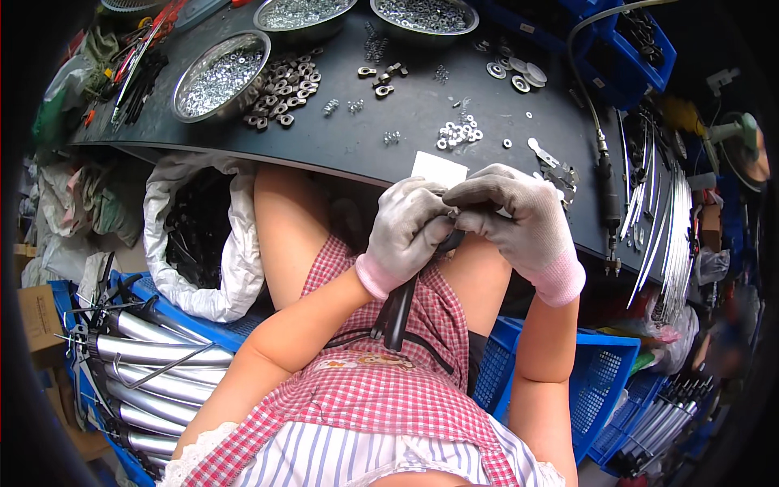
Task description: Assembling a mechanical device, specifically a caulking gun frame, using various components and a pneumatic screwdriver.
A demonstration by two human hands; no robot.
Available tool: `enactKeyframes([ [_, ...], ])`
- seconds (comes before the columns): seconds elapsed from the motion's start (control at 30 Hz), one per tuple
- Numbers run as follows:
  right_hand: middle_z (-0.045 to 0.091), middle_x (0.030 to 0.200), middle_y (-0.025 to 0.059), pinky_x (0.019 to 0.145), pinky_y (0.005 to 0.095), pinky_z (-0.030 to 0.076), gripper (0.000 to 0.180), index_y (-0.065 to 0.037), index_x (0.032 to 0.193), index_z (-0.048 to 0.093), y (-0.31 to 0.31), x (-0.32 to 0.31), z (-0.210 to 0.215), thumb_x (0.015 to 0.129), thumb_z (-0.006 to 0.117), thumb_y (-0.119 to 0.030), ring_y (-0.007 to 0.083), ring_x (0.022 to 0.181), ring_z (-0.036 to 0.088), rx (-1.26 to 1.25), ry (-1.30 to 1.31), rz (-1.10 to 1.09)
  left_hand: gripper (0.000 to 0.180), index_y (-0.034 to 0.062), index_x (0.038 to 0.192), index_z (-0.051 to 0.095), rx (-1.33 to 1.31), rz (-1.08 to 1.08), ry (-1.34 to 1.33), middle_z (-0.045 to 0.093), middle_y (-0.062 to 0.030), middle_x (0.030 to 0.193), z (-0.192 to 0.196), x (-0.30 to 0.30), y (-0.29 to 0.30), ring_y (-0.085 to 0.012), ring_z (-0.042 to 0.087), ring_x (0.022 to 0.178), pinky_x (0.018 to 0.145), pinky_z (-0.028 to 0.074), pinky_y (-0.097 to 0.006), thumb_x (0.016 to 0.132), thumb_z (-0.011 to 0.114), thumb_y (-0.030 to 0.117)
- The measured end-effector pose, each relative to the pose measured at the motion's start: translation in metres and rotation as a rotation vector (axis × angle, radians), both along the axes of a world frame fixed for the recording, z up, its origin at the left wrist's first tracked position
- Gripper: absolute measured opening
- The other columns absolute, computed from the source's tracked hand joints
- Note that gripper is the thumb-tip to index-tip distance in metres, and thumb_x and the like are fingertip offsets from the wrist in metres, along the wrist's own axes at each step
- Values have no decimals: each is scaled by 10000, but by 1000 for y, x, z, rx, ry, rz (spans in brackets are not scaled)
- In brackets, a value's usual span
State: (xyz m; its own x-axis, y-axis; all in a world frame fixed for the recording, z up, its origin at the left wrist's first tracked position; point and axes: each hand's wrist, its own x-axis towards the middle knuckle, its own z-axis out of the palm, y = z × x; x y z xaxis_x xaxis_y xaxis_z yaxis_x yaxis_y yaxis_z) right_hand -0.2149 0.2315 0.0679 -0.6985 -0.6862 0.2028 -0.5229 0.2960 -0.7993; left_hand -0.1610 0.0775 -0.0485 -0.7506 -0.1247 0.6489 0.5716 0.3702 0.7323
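The left hand was curled around a black handle extending below its fingers, while the right hand arched opposite, fingertips narrowed, their hold indeterminable.

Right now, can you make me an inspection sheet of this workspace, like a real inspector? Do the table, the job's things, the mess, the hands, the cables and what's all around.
Surface: dark tabletop, with small metal parts spread over it.
Job's things: long dark part below the hands, over the checked apron; its upper end is hidden.
Clutter: pile of small metal pieces beside a steel bowl; loose springs, rings and flat discs.
Hands: left hand and right hand, both gloved, fingers curled and close together; exact grip hidden.
Cables: thin hose leading to a black tool on the right.
Surroundings: white sack and silver tubes on the left; blue basket on the right.
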Motion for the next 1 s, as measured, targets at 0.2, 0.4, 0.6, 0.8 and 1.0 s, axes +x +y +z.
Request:
enactKeyframes([
  [0.2,653,838,85,679,283,529,226,-38,915,712,-2,2,2,707,792,-76,178,739,657,44,58,-28,262,49,857,631,5,-6,-7,656,-152,929,-4,-1,-2,-343,622,939,868,453,-432,867,650,309],
  [0.4,623,799,76,655,277,509,231,-11,880,677,-2,5,-6,703,800,-93,154,700,627,26,99,-86,257,47,847,636,10,13,52,653,-148,892,1,-4,0,-340,625,872,818,464,-426,860,649,303],
  [0.6,611,810,86,676,298,511,185,-6,937,686,-2,5,-6,758,732,-18,190,719,630,1,146,9,295,38,834,620,33,-25,56,653,-154,892,-1,-5,-1,-346,624,830,772,469,-424,865,648,330],
  [0.8,612,847,101,692,305,510,264,6,905,681,-1,-1,0,707,801,-122,210,764,632,86,25,-21,304,35,847,628,23,-11,51,655,-150,888,-6,-5,0,-348,625,846,782,473,-426,865,649,338],
  [1.0,647,855,113,724,304,510,483,16,878,679,-6,-1,-18,714,793,-423,213,814,643,-105,298,-102,245,43,848,637,25,-13,76,662,-140,888,4,-5,1,-341,631,861,785,477,-428,858,658,286],
])
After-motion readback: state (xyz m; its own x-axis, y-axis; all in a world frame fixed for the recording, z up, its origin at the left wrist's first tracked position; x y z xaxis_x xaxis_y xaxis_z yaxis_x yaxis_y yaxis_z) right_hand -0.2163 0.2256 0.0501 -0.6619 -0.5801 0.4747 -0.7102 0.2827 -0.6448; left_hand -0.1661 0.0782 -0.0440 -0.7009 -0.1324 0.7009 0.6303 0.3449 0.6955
